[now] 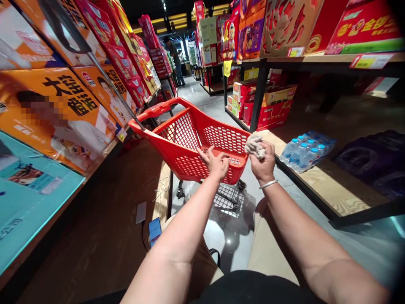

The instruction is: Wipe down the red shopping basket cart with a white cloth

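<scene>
A red plastic shopping basket cart (193, 166) with a perforated body and small wheels stands on the floor in the middle. My left hand (217, 162) is over its near side, fingers spread and holding nothing. At the cart's right corner, my right hand (263, 162), with a silver bracelet on the wrist, is closed around a crumpled greyish cloth (255, 146). The cloth is beside the upper rim. A long metal handle with a dark grip (74, 44) slants from the upper left down to the cart's red rim.
Stacked orange cartons (63, 114) line the left. On the right, a low wooden shelf (343, 198) holds a pack of water bottles (305, 152). A phone (155, 231) and a pale flat device (141, 212) lie at lower left. A person (174, 59) stands far down the aisle.
</scene>
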`<state>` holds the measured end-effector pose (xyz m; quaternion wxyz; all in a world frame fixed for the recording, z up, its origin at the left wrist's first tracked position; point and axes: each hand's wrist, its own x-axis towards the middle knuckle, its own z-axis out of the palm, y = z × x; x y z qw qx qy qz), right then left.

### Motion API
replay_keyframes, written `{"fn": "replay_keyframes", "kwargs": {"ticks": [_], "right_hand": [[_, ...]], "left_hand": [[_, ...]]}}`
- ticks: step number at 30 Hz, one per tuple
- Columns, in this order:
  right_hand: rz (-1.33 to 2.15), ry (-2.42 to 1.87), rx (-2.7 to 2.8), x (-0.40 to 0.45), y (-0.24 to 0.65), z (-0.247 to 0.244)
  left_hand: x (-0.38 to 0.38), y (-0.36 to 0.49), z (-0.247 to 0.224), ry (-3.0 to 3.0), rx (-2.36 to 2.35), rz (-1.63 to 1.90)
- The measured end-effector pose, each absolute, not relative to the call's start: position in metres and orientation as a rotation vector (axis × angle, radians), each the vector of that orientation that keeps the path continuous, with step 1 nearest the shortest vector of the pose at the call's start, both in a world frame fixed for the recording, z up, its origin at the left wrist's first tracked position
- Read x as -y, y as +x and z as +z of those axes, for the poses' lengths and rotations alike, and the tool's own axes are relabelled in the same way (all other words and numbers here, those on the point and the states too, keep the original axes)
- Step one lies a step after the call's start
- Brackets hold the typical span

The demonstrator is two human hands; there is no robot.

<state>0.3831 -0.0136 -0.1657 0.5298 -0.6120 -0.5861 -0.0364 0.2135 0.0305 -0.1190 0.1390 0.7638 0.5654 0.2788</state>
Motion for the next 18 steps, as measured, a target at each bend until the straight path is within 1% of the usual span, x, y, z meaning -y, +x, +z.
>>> {"fn": "replay_keyframes", "kwargs": {"ticks": [3, 6, 11, 16, 18], "right_hand": [[-0.175, -1.467, 1.435, 0.016, 0.379, -0.146], [-0.152, -1.461, 1.544, 0.019, 0.375, -0.146], [0.054, -1.096, 1.667, 0.017, 0.378, -0.154], [0.213, -0.946, 1.953, 0.003, 0.352, -0.142], [0.257, -0.920, 2.056, -0.006, 0.337, -0.136]], "left_hand": [[-0.018, 0.219, -0.116, 2.264, -1.605, 0.688], [-0.022, 0.216, -0.119, 2.353, -1.532, 0.671], [-0.055, 0.191, -0.122, 2.420, -1.420, 0.772], [-0.081, 0.159, -0.113, 2.402, -1.578, 0.676], [-0.086, 0.146, -0.111, 2.422, -1.534, 0.660]]}}
